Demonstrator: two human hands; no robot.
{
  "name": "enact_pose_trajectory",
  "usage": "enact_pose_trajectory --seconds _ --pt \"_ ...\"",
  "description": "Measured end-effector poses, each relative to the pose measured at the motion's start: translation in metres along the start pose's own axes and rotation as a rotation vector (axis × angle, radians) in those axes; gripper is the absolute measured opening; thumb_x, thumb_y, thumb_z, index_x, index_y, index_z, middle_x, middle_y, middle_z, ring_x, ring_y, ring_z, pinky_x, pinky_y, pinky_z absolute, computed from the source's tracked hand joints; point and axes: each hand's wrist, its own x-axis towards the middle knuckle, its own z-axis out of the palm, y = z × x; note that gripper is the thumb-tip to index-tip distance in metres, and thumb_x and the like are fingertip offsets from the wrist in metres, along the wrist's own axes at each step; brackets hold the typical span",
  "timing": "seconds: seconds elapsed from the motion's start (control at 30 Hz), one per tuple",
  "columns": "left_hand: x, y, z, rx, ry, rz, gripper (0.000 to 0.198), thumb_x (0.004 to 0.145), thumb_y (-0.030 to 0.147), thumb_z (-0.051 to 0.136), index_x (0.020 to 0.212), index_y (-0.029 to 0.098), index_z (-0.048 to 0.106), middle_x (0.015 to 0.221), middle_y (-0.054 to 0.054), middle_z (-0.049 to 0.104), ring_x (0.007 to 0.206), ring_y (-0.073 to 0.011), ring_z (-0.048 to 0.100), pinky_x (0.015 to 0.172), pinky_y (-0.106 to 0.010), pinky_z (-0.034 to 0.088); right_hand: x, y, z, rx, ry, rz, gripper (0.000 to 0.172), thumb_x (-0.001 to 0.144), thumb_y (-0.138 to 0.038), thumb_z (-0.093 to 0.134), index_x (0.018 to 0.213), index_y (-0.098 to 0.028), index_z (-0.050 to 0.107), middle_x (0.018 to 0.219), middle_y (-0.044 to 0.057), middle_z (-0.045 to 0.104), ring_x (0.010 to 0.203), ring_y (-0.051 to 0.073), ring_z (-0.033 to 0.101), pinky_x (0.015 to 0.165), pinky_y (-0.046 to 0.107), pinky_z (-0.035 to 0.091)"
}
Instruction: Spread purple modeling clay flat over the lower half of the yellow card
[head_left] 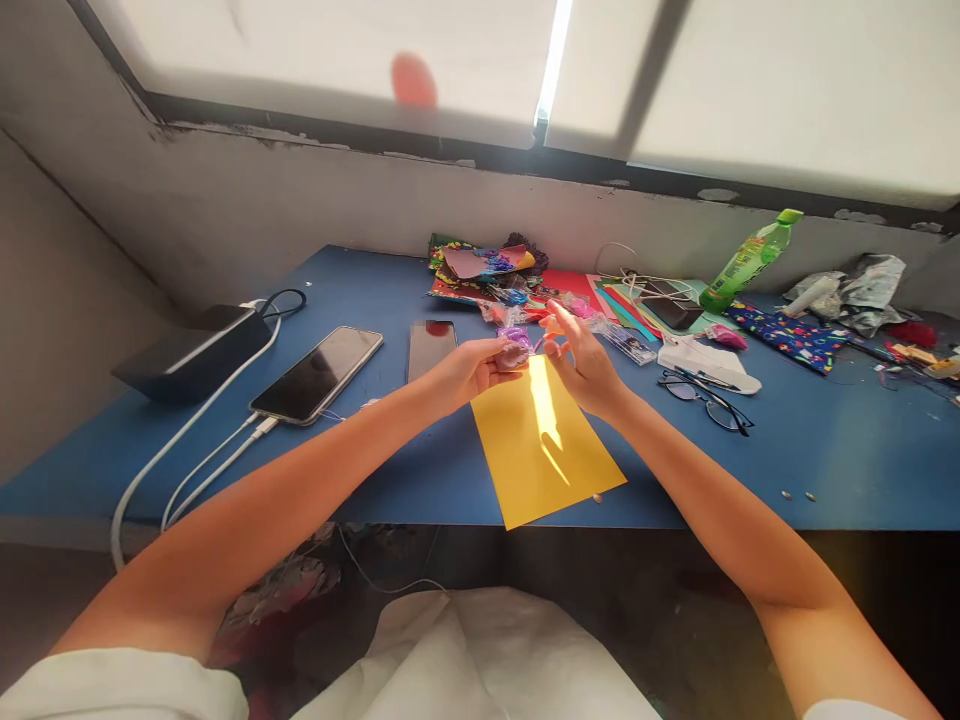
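Over the far end of a yellow sheet of paper [525, 440], my two hands are close together. My left hand [480, 372] is closed on a small purple, shiny plastic packet [513, 340], gripped between thumb and fingers. What is inside the packet is too small to make out. Just right of it, my right hand [583, 365] has its fingers stretched upward and apart, the thumb near the packet. I see nothing gripped in it. A strip of bright sunlight crosses the paper below the hands.
Left on the blue table [420, 470] lie a phone [322, 372] with cables, a second phone [432, 345] and a dark box [191, 350]. Behind are craft sheets [484, 265]. Eyeglasses [705, 398], a patterned pouch [787, 335] and a tilted green bottle [750, 262] are at right.
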Motion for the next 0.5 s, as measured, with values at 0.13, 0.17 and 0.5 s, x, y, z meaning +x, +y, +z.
enact_pose_trajectory --seconds 0.13,0.17,0.5 --pt "-0.003 -0.002 0.003 -0.121 -0.059 -0.015 0.033 0.09 0.045 0.061 0.083 0.013 0.068 0.084 -0.007 0.068 0.091 -0.0169 0.065 0.089 -0.029 0.052 -0.008 -0.006 0.018 -0.281 -0.212 -0.254 0.073 0.098 -0.061 0.016 0.151 -0.013 0.029 0.15 0.02 0.042 0.143 0.031 0.034 0.112 0.056 0.029" --pt "-0.003 -0.004 0.003 -0.12 -0.076 -0.008 0.033 0.088 0.046 0.064 0.084 0.013 0.068 0.084 -0.006 0.068 0.09 -0.0162 0.065 0.088 -0.027 0.052 -0.01 -0.007 0.022 -0.32 -0.249 -0.281 0.073 0.098 -0.06 0.016 0.153 -0.012 0.025 0.153 0.021 0.037 0.145 0.031 0.03 0.112 0.059 0.025" --pt "-0.002 -0.002 -0.001 0.011 0.027 0.039 0.015 0.078 0.021 0.077 0.071 0.013 0.067 0.077 -0.004 0.069 0.084 -0.0136 0.068 0.089 -0.028 0.051 -0.01 -0.008 0.013 -0.122 -0.058 -0.234 0.078 0.095 -0.068 0.01 0.156 -0.024 -0.009 0.161 0.012 0.024 0.145 0.028 0.032 0.114 0.052 0.03"
